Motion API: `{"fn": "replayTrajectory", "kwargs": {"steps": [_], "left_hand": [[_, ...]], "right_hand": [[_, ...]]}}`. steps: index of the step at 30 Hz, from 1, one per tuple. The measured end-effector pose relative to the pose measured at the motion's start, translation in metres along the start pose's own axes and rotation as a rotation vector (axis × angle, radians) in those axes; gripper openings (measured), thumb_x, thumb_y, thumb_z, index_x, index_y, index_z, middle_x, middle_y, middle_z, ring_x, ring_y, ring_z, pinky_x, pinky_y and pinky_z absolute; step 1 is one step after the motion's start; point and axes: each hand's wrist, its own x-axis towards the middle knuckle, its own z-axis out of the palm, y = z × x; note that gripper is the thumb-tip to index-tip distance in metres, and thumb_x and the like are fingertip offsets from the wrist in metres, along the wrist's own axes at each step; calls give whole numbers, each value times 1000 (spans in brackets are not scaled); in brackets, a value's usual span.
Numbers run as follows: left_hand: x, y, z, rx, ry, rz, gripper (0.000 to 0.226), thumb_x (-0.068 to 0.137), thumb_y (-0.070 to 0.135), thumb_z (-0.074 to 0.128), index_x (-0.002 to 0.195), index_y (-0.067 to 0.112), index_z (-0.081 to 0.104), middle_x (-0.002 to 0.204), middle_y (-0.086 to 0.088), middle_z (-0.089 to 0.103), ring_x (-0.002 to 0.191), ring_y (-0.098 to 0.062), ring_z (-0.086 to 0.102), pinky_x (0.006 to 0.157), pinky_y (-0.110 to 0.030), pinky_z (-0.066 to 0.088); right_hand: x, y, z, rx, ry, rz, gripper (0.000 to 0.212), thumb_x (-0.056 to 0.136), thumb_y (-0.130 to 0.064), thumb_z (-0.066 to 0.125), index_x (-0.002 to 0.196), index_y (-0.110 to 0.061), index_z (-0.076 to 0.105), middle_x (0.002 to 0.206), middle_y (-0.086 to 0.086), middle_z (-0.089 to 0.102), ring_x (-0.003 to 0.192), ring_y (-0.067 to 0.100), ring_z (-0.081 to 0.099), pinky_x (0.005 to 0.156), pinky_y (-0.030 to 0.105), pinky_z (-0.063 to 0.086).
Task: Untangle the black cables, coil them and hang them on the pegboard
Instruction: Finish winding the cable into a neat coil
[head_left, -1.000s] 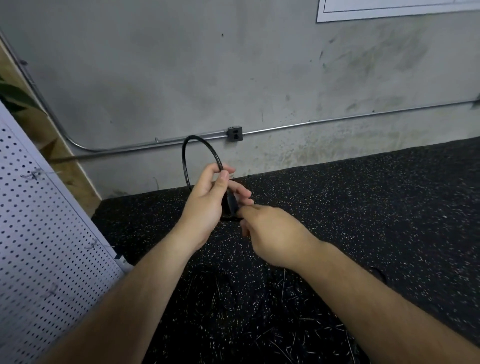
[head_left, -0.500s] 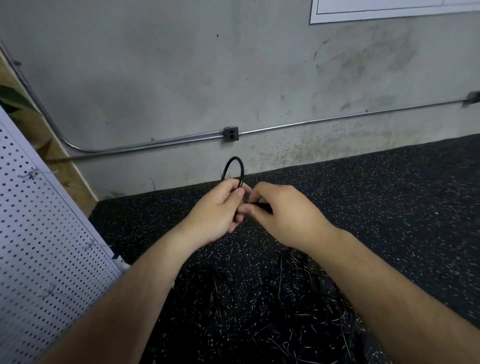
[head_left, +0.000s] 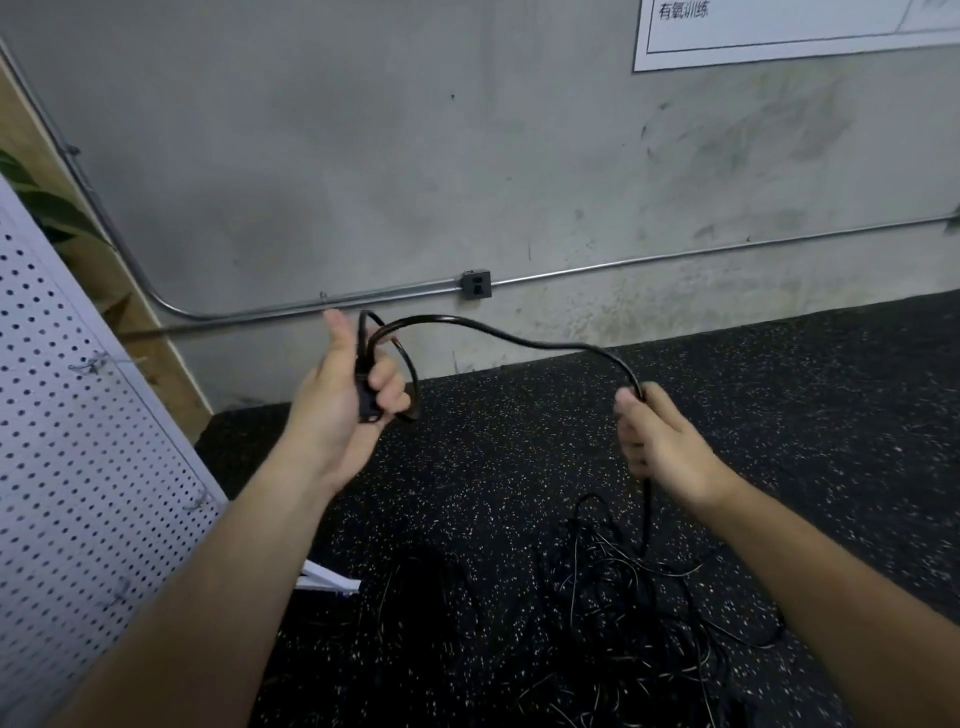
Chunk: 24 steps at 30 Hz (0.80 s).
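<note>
cable (head_left: 519, 340): looks light, limp, springy | left hand (head_left: 340, 415) grip holds plug-end loop | right hand (head_left: 662, 449) grip clasps slack; best held there

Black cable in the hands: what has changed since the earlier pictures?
The right hand moved to the right along the black cable, so an arc now spans between the hands. The left hand still grips the plug end and a small loop. The tangled pile stays on the floor.
</note>
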Motion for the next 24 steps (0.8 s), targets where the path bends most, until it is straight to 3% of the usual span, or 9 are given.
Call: {"fn": "replayTrajectory", "kwargs": {"steps": [3, 7, 10, 12, 16, 19, 21, 24], "left_hand": [[-5, -9, 12, 34, -13, -47, 61, 86, 64, 49, 111, 10, 57, 61, 5, 40, 53, -10, 43, 51, -24, 46], [-9, -16, 22, 49, -34, -110, 45, 94, 48, 52, 112, 7, 60, 63, 1, 45, 54, -12, 47, 60, -37, 58], [-12, -18, 26, 82, -51, -143, 26, 106, 23, 41, 116, 5, 58, 66, -1, 45, 53, -12, 44, 62, -39, 59], [-15, -18, 26, 118, -96, -173, 28, 104, 13, 32, 116, 4, 56, 67, -3, 43, 53, -13, 39, 58, -36, 56], [-21, -21, 25, 228, -189, -243, 29, 101, 15, 29, 112, 3, 53, 68, -6, 41, 51, -17, 38, 53, -36, 51], [-24, -29, 28, 303, -207, -259, 28, 108, 29, 39, 109, 6, 54, 66, -5, 41, 52, -20, 39, 53, -38, 53], [-27, -31, 30, 295, -246, -251, 22, 107, 23, 42, 111, 4, 55, 69, -7, 43, 56, -21, 44, 54, -39, 53], [-31, -34, 33, 259, -333, -264, 22, 95, 5, 46, 113, 0, 57, 72, -8, 46, 58, -20, 44, 53, -37, 48]], "right_hand": [[2, -25, 19, 26, 59, -65, 36, 109, -46, 26, 109, -24, 55, 72, -7, 39, 56, 6, 36, 52, 23, 32], [-2, -33, 34, -171, 107, -152, 32, 109, -36, 35, 107, -23, 64, 72, -11, 53, 55, -2, 46, 59, 22, 35], [-6, -32, 36, -293, 58, -145, 32, 109, -36, 36, 121, -23, 63, 76, -10, 57, 61, 1, 50, 61, 24, 38], [-9, -33, 37, -325, 43, -160, 32, 109, -36, 35, 127, -25, 59, 75, -8, 59, 62, 7, 52, 60, 30, 43], [-9, -33, 39, -245, 24, -186, 23, 109, -35, 33, 124, -35, 50, 74, -6, 59, 54, 0, 48, 54, 26, 40], [-6, -31, 41, -196, 20, -193, 33, 110, -33, 33, 140, -39, 44, 75, -4, 64, 53, 2, 48, 53, 27, 41], [-6, -32, 42, -121, 23, -186, 40, 110, -32, 34, 149, -42, 37, 78, -5, 68, 56, 12, 50, 53, 32, 42], [-7, -39, 44, -23, 54, -144, 38, 110, -20, 36, 139, -42, 48, 88, -6, 67, 62, 15, 53, 52, 27, 43]]}}
